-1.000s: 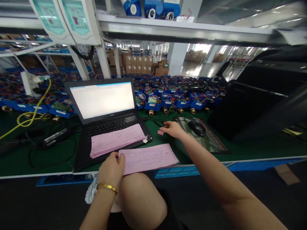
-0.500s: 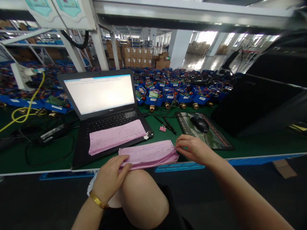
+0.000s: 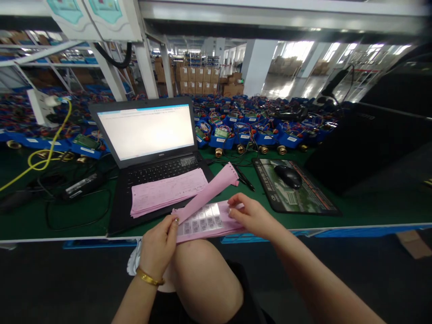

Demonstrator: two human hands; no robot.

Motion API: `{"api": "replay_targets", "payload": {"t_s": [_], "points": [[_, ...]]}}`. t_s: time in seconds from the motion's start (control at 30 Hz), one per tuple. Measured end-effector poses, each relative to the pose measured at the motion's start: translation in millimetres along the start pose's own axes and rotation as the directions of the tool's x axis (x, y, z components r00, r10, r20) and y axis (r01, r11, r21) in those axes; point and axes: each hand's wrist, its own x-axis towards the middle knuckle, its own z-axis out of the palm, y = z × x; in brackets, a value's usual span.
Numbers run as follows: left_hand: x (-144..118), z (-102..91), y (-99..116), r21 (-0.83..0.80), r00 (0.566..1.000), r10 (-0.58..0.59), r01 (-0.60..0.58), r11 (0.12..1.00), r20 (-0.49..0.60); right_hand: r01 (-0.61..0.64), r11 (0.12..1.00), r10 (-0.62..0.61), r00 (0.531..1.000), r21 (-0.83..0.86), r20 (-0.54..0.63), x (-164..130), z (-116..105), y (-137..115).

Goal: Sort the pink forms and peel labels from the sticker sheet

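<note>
My left hand [image 3: 162, 243], with a gold bangle at the wrist, is closed on the left end of a stack of pink paper sheets [image 3: 232, 225], thumb on top. The stack rests at the table's front edge, above my knee. Its top sheet [image 3: 211, 191] is folded up and leans over toward the laptop, showing a row of punched holes. Beneath it lies a shiny sheet of printed labels [image 3: 204, 219]. My right hand [image 3: 251, 216] has its fingers curled with thumb and forefinger on the stack's right part; the exact grip is partly hidden.
A laptop [image 3: 158, 173] stands open, with another pink paper stack [image 3: 168, 191] on its palm rest. To the right are a pen [image 3: 245, 179], a mouse [image 3: 288, 176] on a mouse pad [image 3: 300, 204], and a black case [image 3: 381, 148]. Blue wired units [image 3: 221, 139] crowd the back.
The top pink sheet has been lifted and folded leftward, uncovering the label sheet. My right hand has moved left onto the stack. My left hand keeps its hold at the left end.
</note>
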Motion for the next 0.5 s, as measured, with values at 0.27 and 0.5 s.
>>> {"api": "replay_targets", "payload": {"t_s": [0.27,0.5], "points": [[-7,3.6,-2,-0.003,0.997,-0.033,0.033,0.999,-0.063,-0.154,0.945,0.127,0.986,0.290,0.112,10,30,-6],[-9,6.3,-3,-0.013,0.995,0.013,-0.014,1.000,-0.096,-0.064,0.975,0.072,0.997,0.211,-0.031,24,44,-11]]}}
